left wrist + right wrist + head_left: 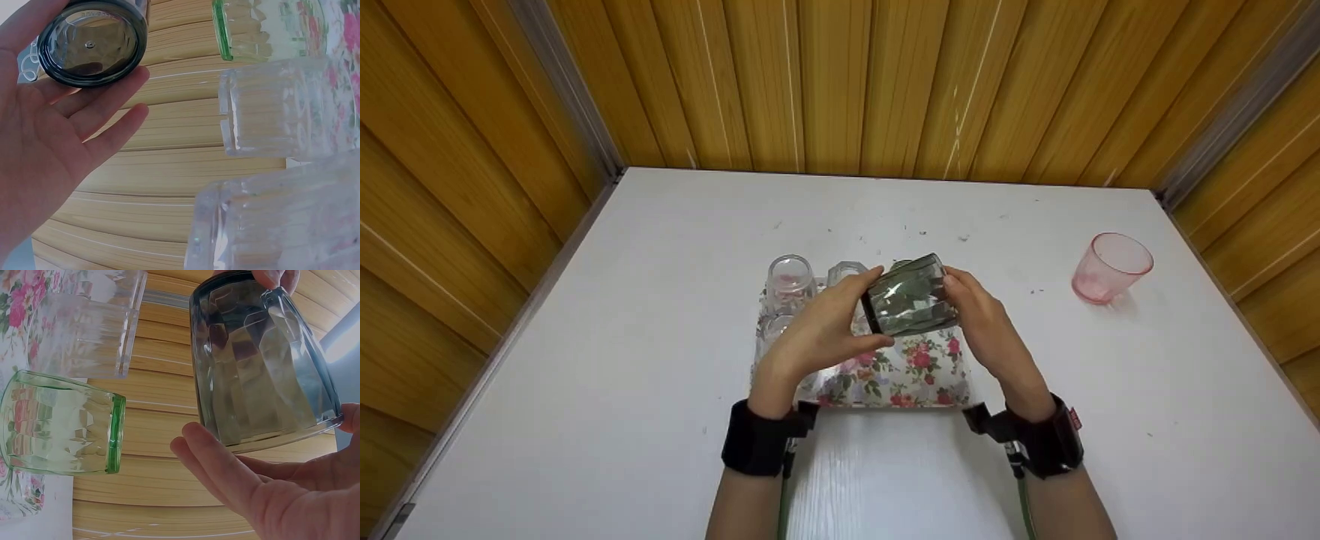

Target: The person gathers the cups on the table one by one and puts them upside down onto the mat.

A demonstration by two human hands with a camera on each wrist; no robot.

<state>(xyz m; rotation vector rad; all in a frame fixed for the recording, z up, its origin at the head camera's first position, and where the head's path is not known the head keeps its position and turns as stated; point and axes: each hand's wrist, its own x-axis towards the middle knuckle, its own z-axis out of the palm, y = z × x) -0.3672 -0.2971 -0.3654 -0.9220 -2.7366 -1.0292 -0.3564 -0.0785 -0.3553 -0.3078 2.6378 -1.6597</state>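
Note:
A smoky grey faceted glass is held tilted on its side above a floral tray. My left hand grips its thick base end, thumb on the near side and fingers on the far side. At the rim end, my right hand holds the glass between thumb and fingers, as the right wrist view shows. Behind the hands, a green glass stands upside down on the tray, mostly hidden in the head view. Beside it is an upturned clear glass.
More clear glasses stand at the tray's left side, including one at the back corner; the left hand partly covers another. A pink glass stands upright on the white table at the right. Wood-patterned panels enclose the table.

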